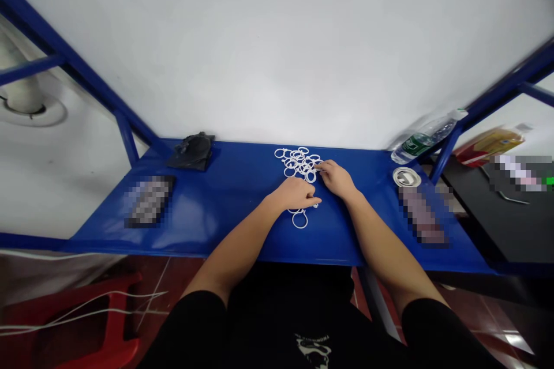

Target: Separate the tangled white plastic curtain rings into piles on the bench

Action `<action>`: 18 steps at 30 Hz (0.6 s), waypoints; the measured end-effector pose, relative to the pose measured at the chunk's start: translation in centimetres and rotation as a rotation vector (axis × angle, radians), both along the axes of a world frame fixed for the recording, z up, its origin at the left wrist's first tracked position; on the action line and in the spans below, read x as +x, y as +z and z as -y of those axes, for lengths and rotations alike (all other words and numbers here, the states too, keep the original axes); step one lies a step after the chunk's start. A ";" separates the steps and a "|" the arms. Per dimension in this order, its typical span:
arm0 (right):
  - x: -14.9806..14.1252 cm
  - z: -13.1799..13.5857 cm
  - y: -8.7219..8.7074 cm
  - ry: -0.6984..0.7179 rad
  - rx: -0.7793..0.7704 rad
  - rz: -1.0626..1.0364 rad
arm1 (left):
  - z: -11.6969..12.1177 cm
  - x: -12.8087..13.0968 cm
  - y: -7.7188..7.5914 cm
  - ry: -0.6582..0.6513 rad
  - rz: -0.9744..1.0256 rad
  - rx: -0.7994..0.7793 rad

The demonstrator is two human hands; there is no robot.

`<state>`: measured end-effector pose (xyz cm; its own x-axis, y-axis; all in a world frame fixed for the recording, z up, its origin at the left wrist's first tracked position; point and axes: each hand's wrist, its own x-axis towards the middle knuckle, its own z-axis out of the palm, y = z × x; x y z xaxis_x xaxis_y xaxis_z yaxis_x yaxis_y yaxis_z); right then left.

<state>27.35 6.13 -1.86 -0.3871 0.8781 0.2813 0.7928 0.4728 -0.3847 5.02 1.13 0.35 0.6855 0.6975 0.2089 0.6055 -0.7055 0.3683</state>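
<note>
A loose pile of thin white rings (299,161), each with a small eyelet or knob, lies on the blue tabletop (234,184) near the wall. My right hand (338,179) is at the pile's right edge, its thumb and fingertips pinched on one ring there. My left hand (294,193) is just in front of the pile, fingers curled and thumb pointing right. What its fingers hold is hidden. Parts of white rings show below this hand, and one ring (300,219) lies flat nearer to me.
A black plastic bag (193,151) sits at the back left, with a blurred-out object (150,200) before it. On the right are a leaning water bottle (426,137), a coiled white cable (407,177) and another blurred object (422,214). Blue frame posts (445,155) flank the table.
</note>
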 end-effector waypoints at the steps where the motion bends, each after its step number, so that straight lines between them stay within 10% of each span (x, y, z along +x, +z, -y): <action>1: 0.0 -0.1 0.0 -0.015 0.006 0.002 | 0.1 0.0 0.1 0.005 0.005 -0.004; 18: -1.3 1.9 2.2 0.120 0.199 -0.353 | -0.6 -0.6 0.3 0.292 0.247 0.003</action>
<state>26.07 4.27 0.33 -0.3328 0.7479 0.5744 0.5630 0.6462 -0.5152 4.40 1.75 0.66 0.3867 0.8552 0.3450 0.6746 -0.5174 0.5265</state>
